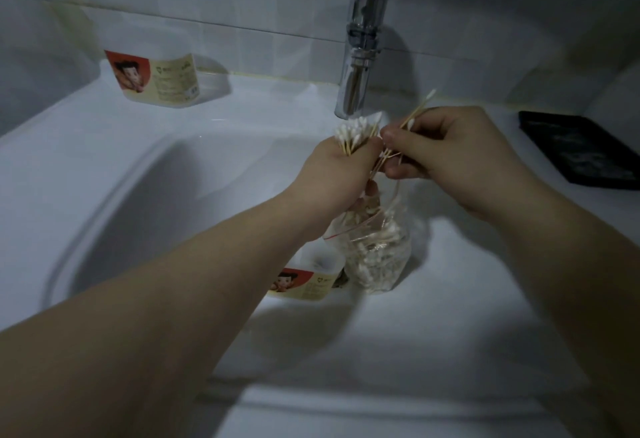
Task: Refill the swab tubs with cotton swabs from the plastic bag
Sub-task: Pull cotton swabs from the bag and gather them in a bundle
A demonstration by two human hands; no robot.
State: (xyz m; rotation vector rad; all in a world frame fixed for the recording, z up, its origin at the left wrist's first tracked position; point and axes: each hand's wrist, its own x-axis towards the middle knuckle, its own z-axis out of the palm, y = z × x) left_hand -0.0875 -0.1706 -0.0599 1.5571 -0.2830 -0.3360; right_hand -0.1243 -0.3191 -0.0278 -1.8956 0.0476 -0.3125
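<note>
"Two swab tubs were counted; where were they placed?"

"The far tub (156, 79) appeared to be laid on its side on the sink rim (259, 102) at the upper left of the frame. The near tub (304, 283) was stood at lower centre, half hidden by the left forearm, just beside the plastic bag (379, 254)."

"And the cotton swabs (355, 133)?"

"A thick bundle of them was gripped upright in the left hand (343, 174), its fingers curled tight round the sticks. A few loose swabs (410, 122) were pinched by the curled fingers (415, 140) of the right hand (450, 150). Both hands were held above the basin (156, 195), just below the tap (360, 57). Many more swabs were seen in the bag, whose mouth seemed drawn up toward the left hand; whether it was actually held could not be told."

"What could be spoiled from there?"

"It was judged that loose swabs could be dropped into the basin, since the sorting was done over it rather than over a tub. Any drip from the tap would be soaked up by the cotton tips. With so full a fist, sticks could also be squeezed out of the bundle. The bag could be tipped if its mouth were tugged, and the near tub could be knocked over by the forearm."
</note>
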